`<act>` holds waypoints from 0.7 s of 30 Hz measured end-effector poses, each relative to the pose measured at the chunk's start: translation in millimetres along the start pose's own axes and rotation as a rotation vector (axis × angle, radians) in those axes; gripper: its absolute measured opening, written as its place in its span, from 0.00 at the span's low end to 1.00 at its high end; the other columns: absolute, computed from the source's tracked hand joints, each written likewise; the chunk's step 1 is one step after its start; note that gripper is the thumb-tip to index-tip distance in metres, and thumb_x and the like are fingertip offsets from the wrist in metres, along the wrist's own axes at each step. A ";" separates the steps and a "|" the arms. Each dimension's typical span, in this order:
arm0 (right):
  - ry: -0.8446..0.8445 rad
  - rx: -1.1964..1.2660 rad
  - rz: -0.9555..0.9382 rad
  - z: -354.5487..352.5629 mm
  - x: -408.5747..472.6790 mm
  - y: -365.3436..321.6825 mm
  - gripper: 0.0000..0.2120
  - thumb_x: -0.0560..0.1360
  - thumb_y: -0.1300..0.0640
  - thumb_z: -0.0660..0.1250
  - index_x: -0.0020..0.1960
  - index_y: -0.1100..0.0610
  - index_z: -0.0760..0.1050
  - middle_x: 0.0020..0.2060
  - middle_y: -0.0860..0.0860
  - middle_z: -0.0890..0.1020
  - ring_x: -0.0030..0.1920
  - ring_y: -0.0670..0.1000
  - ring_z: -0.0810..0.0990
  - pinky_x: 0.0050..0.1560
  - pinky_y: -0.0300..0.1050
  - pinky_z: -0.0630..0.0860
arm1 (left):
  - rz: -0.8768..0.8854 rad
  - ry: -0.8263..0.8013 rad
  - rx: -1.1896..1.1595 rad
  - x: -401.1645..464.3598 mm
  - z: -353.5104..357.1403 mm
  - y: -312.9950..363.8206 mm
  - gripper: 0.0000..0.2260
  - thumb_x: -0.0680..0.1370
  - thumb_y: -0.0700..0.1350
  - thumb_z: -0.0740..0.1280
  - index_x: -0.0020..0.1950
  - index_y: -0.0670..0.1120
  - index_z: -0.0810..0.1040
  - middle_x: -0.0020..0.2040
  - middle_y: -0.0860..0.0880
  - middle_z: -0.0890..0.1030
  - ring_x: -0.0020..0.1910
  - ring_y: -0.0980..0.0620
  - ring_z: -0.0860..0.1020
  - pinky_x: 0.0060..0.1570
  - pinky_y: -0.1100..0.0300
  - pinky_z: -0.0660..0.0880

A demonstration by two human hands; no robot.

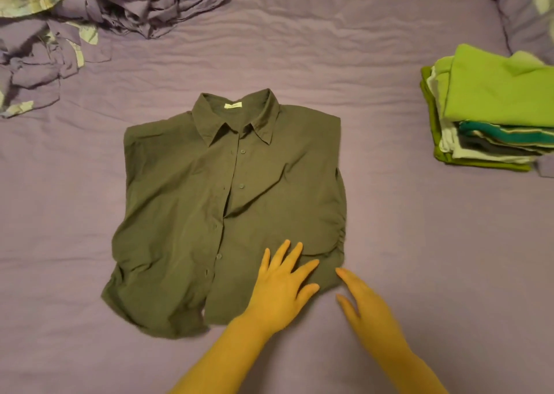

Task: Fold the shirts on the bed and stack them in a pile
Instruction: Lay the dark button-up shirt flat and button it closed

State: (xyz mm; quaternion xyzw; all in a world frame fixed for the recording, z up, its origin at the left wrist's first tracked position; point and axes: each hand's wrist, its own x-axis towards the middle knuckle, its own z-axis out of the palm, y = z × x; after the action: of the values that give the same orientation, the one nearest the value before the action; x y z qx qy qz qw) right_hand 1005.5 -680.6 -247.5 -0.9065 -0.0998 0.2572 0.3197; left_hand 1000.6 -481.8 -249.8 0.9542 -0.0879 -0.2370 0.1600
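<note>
An olive-green button-up shirt [209, 202] lies front up in the middle of the bed, collar toward the far side, its sleeves tucked under so only the body shows. My left hand [281, 282] lies flat with spread fingers on the shirt's lower right part. My right hand [364, 303] rests on the sheet with straight fingers, its fingertips at the shirt's lower right corner. A pile of folded shirts [491, 109], bright green on top, stands at the right edge of the bed.
The bed is covered by a purple sheet [389, 228]. A heap of crumpled purple and patterned cloth [90, 16] lies at the far left. A pillow [527, 7] sits in the far right corner, behind the folded pile.
</note>
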 end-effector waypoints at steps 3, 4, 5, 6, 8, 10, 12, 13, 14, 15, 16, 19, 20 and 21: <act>0.052 0.070 0.019 3.9 1.2 3.5 0.24 0.77 0.58 0.65 0.71 0.55 0.64 0.70 0.49 0.68 0.69 0.50 0.68 0.67 0.36 0.60 | -0.038 0.050 0.004 -7.1 3.2 14.3 0.21 0.73 0.60 0.58 0.62 0.56 0.77 0.68 0.46 0.74 0.67 0.40 0.71 0.60 0.38 0.68; 0.071 0.107 0.010 4.0 3.9 0.4 0.24 0.76 0.59 0.66 0.71 0.56 0.65 0.69 0.50 0.70 0.67 0.50 0.70 0.67 0.39 0.64 | -0.048 0.080 -0.012 -8.9 4.3 18.0 0.21 0.72 0.59 0.62 0.62 0.55 0.78 0.68 0.45 0.73 0.67 0.38 0.71 0.60 0.36 0.67; 0.073 0.141 0.000 4.5 7.5 -2.5 0.25 0.75 0.60 0.67 0.71 0.57 0.65 0.68 0.50 0.70 0.66 0.49 0.70 0.67 0.42 0.66 | -0.060 0.098 -0.039 -9.7 5.4 20.6 0.22 0.70 0.57 0.68 0.63 0.53 0.77 0.69 0.44 0.72 0.68 0.37 0.70 0.60 0.35 0.66; 0.077 0.176 -0.002 4.8 10.7 -4.6 0.26 0.75 0.61 0.68 0.71 0.57 0.65 0.67 0.49 0.70 0.65 0.48 0.70 0.66 0.44 0.68 | -0.072 0.098 -0.054 -10.6 5.5 23.5 0.25 0.67 0.54 0.73 0.64 0.51 0.77 0.69 0.43 0.72 0.68 0.36 0.69 0.61 0.34 0.65; 0.092 0.242 0.036 5.5 15.9 -8.9 0.29 0.74 0.63 0.68 0.73 0.56 0.62 0.62 0.49 0.73 0.59 0.49 0.75 0.61 0.44 0.72 | -0.100 0.092 -0.040 -12.0 4.7 27.4 0.28 0.61 0.47 0.80 0.60 0.49 0.79 0.66 0.42 0.75 0.65 0.37 0.72 0.58 0.34 0.69; 0.126 0.301 0.104 6.2 18.6 -13.4 0.28 0.75 0.65 0.66 0.72 0.56 0.63 0.54 0.53 0.78 0.45 0.52 0.79 0.50 0.44 0.74 | -0.105 0.144 -0.052 -9.7 3.3 24.1 0.19 0.60 0.43 0.80 0.50 0.46 0.81 0.57 0.43 0.79 0.58 0.38 0.78 0.51 0.37 0.76; 0.208 0.327 0.142 6.4 18.5 -14.3 0.20 0.76 0.64 0.65 0.67 0.57 0.69 0.45 0.55 0.80 0.39 0.53 0.78 0.43 0.44 0.72 | -0.100 0.245 -0.140 -6.0 -4.2 18.3 0.06 0.67 0.42 0.74 0.42 0.44 0.80 0.48 0.45 0.80 0.51 0.40 0.79 0.47 0.44 0.77; 0.254 0.315 0.145 4.4 16.8 -15.7 0.15 0.76 0.63 0.64 0.63 0.59 0.73 0.43 0.55 0.80 0.39 0.53 0.77 0.42 0.44 0.71 | -0.107 0.286 -0.178 -4.0 -11.6 16.3 0.02 0.72 0.42 0.70 0.41 0.44 0.80 0.46 0.45 0.79 0.49 0.41 0.78 0.47 0.48 0.76; 0.295 0.297 0.134 2.6 14.4 -16.7 0.11 0.77 0.61 0.64 0.59 0.60 0.76 0.44 0.56 0.81 0.41 0.52 0.77 0.43 0.44 0.71 | -0.120 0.306 -0.216 -2.1 -18.5 15.1 0.04 0.75 0.43 0.67 0.44 0.43 0.81 0.45 0.45 0.80 0.49 0.42 0.77 0.49 0.50 0.73; 0.327 0.292 0.129 0.9 11.7 -17.7 0.08 0.77 0.61 0.64 0.55 0.60 0.77 0.45 0.56 0.81 0.42 0.51 0.77 0.44 0.44 0.71 | -0.144 0.321 -0.278 -1.2 -25.8 14.0 0.06 0.78 0.43 0.65 0.47 0.43 0.81 0.47 0.45 0.80 0.50 0.44 0.77 0.50 0.53 0.72; 0.356 0.303 0.133 -2.3 9.0 -18.1 0.07 0.78 0.60 0.63 0.53 0.60 0.77 0.46 0.56 0.81 0.44 0.51 0.77 0.44 0.42 0.70 | -0.174 0.339 -0.348 -0.2 -34.9 13.6 0.08 0.79 0.43 0.63 0.51 0.42 0.81 0.50 0.45 0.81 0.51 0.45 0.76 0.51 0.55 0.71; 0.411 0.347 0.133 -12.0 6.4 -19.4 0.04 0.78 0.62 0.62 0.49 0.62 0.75 0.50 0.57 0.77 0.48 0.56 0.77 0.44 0.36 0.65 | -0.226 0.350 -0.510 3.2 -60.1 12.8 0.10 0.81 0.43 0.60 0.56 0.43 0.80 0.54 0.46 0.81 0.52 0.48 0.77 0.48 0.64 0.69; 0.396 0.395 0.138 -14.7 6.8 -22.2 0.03 0.78 0.62 0.63 0.49 0.62 0.73 0.52 0.58 0.77 0.50 0.57 0.77 0.45 0.35 0.65 | -0.225 0.357 -0.546 4.5 -65.8 12.3 0.10 0.81 0.43 0.60 0.57 0.43 0.80 0.54 0.47 0.81 0.52 0.49 0.77 0.47 0.67 0.67; 0.358 0.456 0.157 -16.7 7.8 -27.8 0.05 0.76 0.61 0.65 0.50 0.60 0.71 0.53 0.57 0.76 0.51 0.56 0.77 0.45 0.36 0.67 | -0.219 0.366 -0.576 6.0 -70.4 12.3 0.10 0.81 0.43 0.61 0.57 0.43 0.80 0.55 0.47 0.81 0.52 0.50 0.77 0.46 0.69 0.66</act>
State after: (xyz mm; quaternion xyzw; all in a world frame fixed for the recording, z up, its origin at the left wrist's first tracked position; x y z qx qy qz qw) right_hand 1020.5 -665.1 -222.1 -0.8471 0.0889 0.1333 0.5067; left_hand 1038.4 -476.1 -189.2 0.9002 0.1155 -0.0930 0.4094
